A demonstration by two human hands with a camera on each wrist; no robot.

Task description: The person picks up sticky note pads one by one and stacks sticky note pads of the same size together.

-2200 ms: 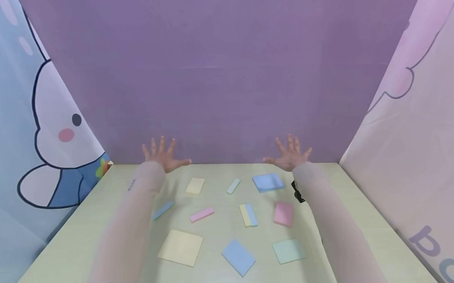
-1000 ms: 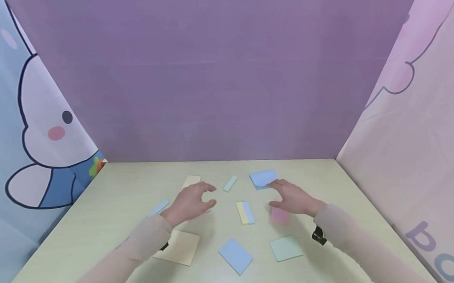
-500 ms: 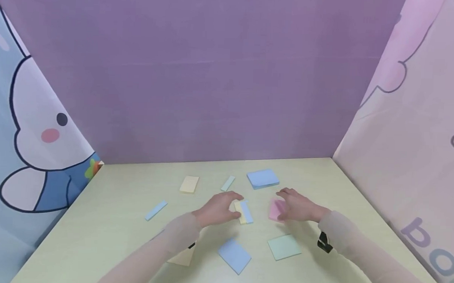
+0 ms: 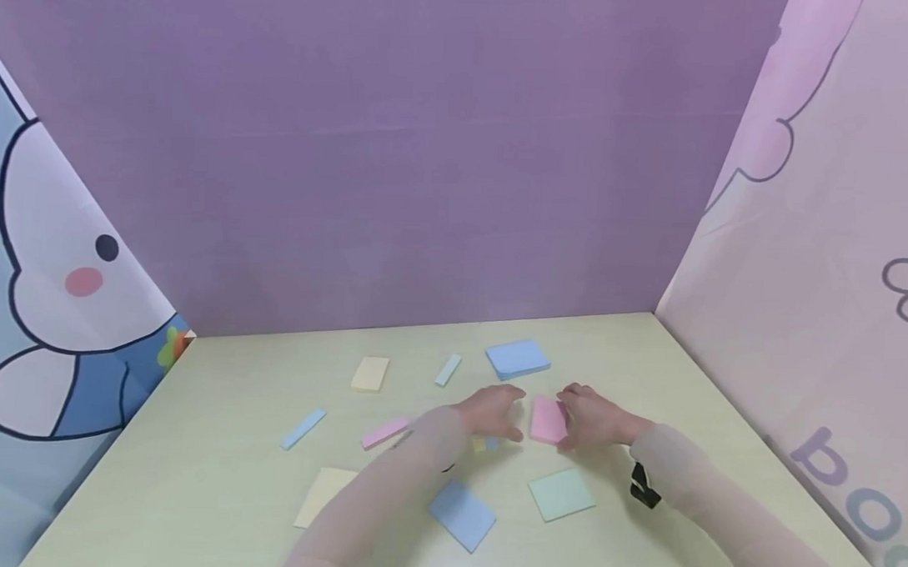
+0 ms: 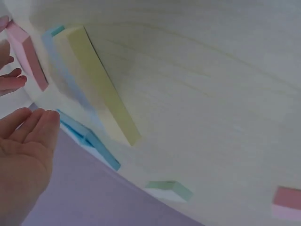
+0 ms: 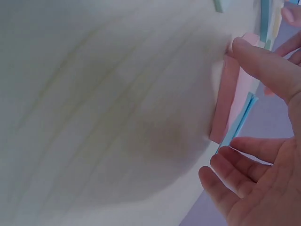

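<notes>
A pink sticky note pad [image 4: 545, 419] lies flat on the table between the two hands. My right hand [image 4: 595, 418] is at its right edge; in the right wrist view the thumb [image 6: 256, 59] is at one end of the pad and the fingers are spread apart from the thumb. My left hand [image 4: 492, 412] hovers just left of the pad, fingers and thumb apart, with nothing between them. Beneath the left hand, a yellow sticky note strip [image 5: 101, 84] and a blue strip [image 5: 70, 75] lie side by side, mostly hidden in the head view.
A blue pad [image 4: 517, 358], a pale green strip [image 4: 448, 370] and a cream pad [image 4: 370, 374] lie farther back. Nearer are a green pad [image 4: 562, 494], a blue pad [image 4: 463, 515] and a cream pad [image 4: 322, 494]. A pink strip [image 4: 384, 432] and a blue strip [image 4: 303, 428] lie left.
Both hands came down from their raised spread at the back. The left hand moved right across the table toward the pink pad; the right hand came to that pad's right edge.
</notes>
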